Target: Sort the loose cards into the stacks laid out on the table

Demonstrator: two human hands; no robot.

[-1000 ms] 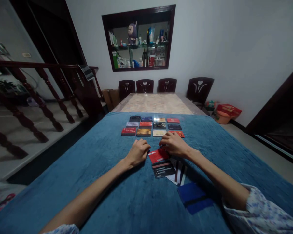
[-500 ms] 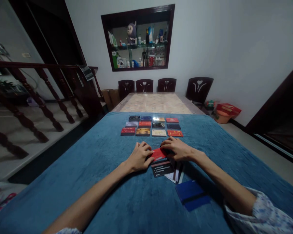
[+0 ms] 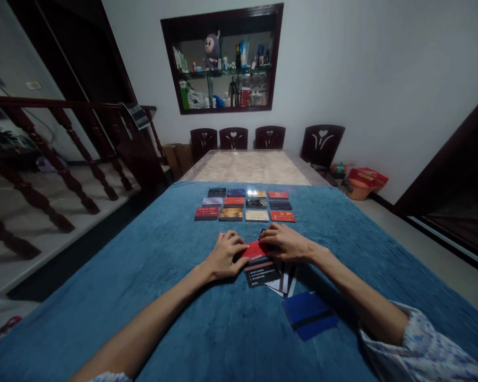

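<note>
Between my two hands lies a red card [image 3: 255, 249], low over the blue cloth. My left hand [image 3: 225, 255] grips its left end with the thumb near the front edge. At the right end, the bent fingers of my right hand [image 3: 284, 242] close on it, partly hiding it. Just below are a black card [image 3: 262, 273] with a stripe and white text, and some white cards [image 3: 279, 284] fanned out beneath. A blue card [image 3: 310, 314] with a dark stripe sits nearer me on the right. Beyond my hands, several card stacks stand in three rows, including a gold stack [image 3: 231, 214].
The blue cloth [image 3: 143, 286] covers the near part of the table, whose marble top [image 3: 250, 165] shows at the far end. Dark chairs [image 3: 322, 143] stand behind it. A wooden railing [image 3: 71, 143] runs along the left, and an orange bucket [image 3: 357, 190] is on the right floor.
The whole view has shifted slightly. Both hands stay on the red card, in almost the same pose, and the cards on the cloth keep their arrangement.
</note>
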